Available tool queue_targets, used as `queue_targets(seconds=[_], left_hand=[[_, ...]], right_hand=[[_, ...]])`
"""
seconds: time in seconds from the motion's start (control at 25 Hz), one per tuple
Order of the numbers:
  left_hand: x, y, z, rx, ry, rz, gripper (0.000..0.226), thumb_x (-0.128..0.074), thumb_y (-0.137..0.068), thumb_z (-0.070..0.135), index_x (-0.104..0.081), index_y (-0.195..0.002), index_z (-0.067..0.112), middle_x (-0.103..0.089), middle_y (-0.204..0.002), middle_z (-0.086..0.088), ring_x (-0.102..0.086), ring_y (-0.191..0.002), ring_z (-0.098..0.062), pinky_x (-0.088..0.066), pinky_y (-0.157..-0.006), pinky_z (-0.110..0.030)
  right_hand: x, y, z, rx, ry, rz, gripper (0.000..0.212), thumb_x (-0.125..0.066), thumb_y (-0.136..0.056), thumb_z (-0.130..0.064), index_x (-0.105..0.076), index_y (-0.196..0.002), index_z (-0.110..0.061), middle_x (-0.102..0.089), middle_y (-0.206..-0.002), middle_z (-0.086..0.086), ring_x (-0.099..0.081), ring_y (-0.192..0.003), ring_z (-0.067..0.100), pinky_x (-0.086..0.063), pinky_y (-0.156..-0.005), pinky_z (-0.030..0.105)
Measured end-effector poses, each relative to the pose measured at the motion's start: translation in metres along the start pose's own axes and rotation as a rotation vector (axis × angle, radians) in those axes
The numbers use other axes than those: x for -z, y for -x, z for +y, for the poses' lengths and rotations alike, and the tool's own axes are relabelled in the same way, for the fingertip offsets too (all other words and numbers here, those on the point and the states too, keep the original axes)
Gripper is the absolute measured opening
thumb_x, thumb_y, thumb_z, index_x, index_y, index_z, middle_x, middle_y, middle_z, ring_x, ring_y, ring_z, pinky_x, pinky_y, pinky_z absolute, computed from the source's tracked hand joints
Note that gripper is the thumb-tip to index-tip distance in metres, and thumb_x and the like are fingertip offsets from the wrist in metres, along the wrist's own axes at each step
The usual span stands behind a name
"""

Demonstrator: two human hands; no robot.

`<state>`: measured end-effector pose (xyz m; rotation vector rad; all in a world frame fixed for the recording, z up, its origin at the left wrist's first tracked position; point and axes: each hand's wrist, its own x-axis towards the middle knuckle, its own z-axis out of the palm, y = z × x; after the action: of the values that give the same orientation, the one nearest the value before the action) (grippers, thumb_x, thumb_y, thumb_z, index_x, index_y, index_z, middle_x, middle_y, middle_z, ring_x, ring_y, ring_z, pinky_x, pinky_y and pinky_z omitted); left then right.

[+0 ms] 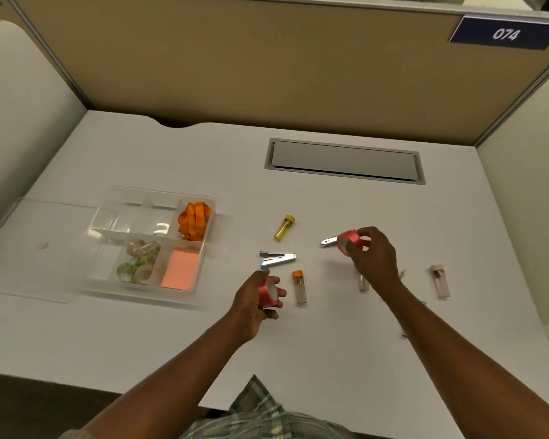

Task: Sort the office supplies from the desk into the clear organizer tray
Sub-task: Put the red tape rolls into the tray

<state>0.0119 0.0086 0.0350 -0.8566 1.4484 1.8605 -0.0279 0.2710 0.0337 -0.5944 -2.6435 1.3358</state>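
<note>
While the clear plastic organizer tray (203, 280) sat on the left part of the white bench (330, 343), its compartments already held several things: an orange lanyard (194, 220) in the far right section, a cluster of clear and patterned tape rolls (138, 262) in the near middle section, and a salmon-pink pad of sticky notes (179, 269) in the near right section. A clear lid (29, 248) lay flat just beside the tray on its left. The left hand (257, 301) was closed around a pink roll of tape (268, 293), held just above the bench to the right of the tray. The right hand (373, 253) gripped a second pink tape roll (349, 242) between thumb and fingers, raised over the middle of the bench, well apart from the tray. A silver metal clip-like tool (328, 240) lay just beside that roll, partly hidden by it. Between the two hands a small silver stapler with blue ends (278, 259) rested on the bench, with a yellow translucent tube (284, 228) beyond it and a clear vial with an orange cap (299, 286) near the left hand. A clear vial (363, 285) showed partly under the right wrist, and a vial with a pale pink cap (439, 280) lay farther right. A grey recessed cable hatch (344, 161) was set into the bench toward the tan partition wall (267, 58).
</note>
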Motion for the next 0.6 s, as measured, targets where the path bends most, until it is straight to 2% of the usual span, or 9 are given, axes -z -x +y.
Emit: queue_targets(seconds=[0.08, 0.12, 0.16, 0.24, 0.4, 0.48, 0.6], left_hand=[[0.013, 0.002, 0.007, -0.014, 0.062, 0.005, 0.040, -0.049, -0.094, 0.034, -0.065, -0.113, 0.002, -0.069, -0.094, -0.021, -0.061, -0.072, -0.028, -0.050, -0.055, -0.031], [0.021, 0.003, 0.012, -0.025, 0.092, 0.009, 0.041, -0.047, -0.093, 0.032, -0.064, -0.114, 0.001, -0.068, -0.096, -0.022, -0.061, -0.073, -0.028, -0.050, -0.055, -0.032], [0.030, 0.004, 0.017, -0.039, 0.119, 0.012, 0.041, -0.046, -0.093, 0.029, -0.063, -0.116, 0.001, -0.066, -0.097, -0.023, -0.060, -0.076, -0.030, -0.051, -0.056, -0.032], [0.053, 0.006, 0.029, -0.072, 0.161, 0.014, 0.041, -0.044, -0.093, 0.024, -0.060, -0.121, -0.001, -0.064, -0.099, -0.023, -0.060, -0.080, -0.031, -0.053, -0.061, -0.035], [0.106, 0.006, 0.049, -0.142, 0.227, 0.044, 0.034, -0.051, -0.095, 0.016, -0.058, -0.124, 0.000, -0.062, -0.109, -0.025, -0.062, -0.095, -0.036, -0.059, -0.076, -0.041], [0.133, 0.004, 0.060, -0.205, 0.208, 0.060, 0.027, -0.056, -0.096, 0.018, -0.059, -0.119, 0.005, -0.059, -0.119, -0.024, -0.062, -0.102, -0.035, -0.059, -0.076, -0.038], [0.173, -0.002, 0.084, -0.315, 0.124, 0.087, 0.030, -0.063, -0.094, 0.021, -0.059, -0.118, 0.003, -0.064, -0.116, -0.021, -0.067, -0.098, -0.031, -0.060, -0.077, -0.037]], right_hand=[[-0.025, 0.021, -0.024, -0.102, -0.171, -0.092, 0.022, -0.074, -0.084, -0.028, -0.062, -0.102, -0.023, -0.066, -0.101, -0.008, -0.063, -0.095, 0.012, -0.052, -0.076, 0.025], [-0.039, 0.031, -0.037, -0.180, -0.280, -0.149, 0.022, -0.073, -0.085, -0.026, -0.062, -0.104, -0.022, -0.068, -0.103, -0.005, -0.066, -0.097, 0.015, -0.057, -0.078, 0.029], [-0.053, 0.042, -0.050, -0.255, -0.385, -0.211, 0.023, -0.072, -0.086, -0.026, -0.063, -0.105, -0.020, -0.071, -0.105, -0.001, -0.069, -0.097, 0.018, -0.060, -0.077, 0.033], [-0.084, 0.061, -0.075, -0.345, -0.513, -0.318, 0.024, -0.071, -0.087, -0.027, -0.064, -0.107, -0.018, -0.075, -0.103, 0.005, -0.074, -0.090, 0.020, -0.062, -0.071, 0.032], [-0.145, 0.090, -0.120, -0.414, -0.610, -0.441, 0.023, -0.066, -0.090, -0.021, -0.065, -0.113, -0.017, -0.075, -0.102, 0.009, -0.076, -0.088, 0.026, -0.062, -0.073, 0.034], [-0.173, 0.096, -0.141, -0.422, -0.623, -0.478, 0.021, -0.064, -0.093, -0.022, -0.065, -0.113, -0.018, -0.074, -0.105, 0.010, -0.075, -0.091, 0.027, -0.063, -0.077, 0.036], [-0.212, 0.098, -0.175, -0.416, -0.629, -0.529, 0.019, -0.062, -0.094, -0.024, -0.065, -0.111, -0.018, -0.073, -0.109, 0.012, -0.074, -0.095, 0.028, -0.062, -0.081, 0.038]])
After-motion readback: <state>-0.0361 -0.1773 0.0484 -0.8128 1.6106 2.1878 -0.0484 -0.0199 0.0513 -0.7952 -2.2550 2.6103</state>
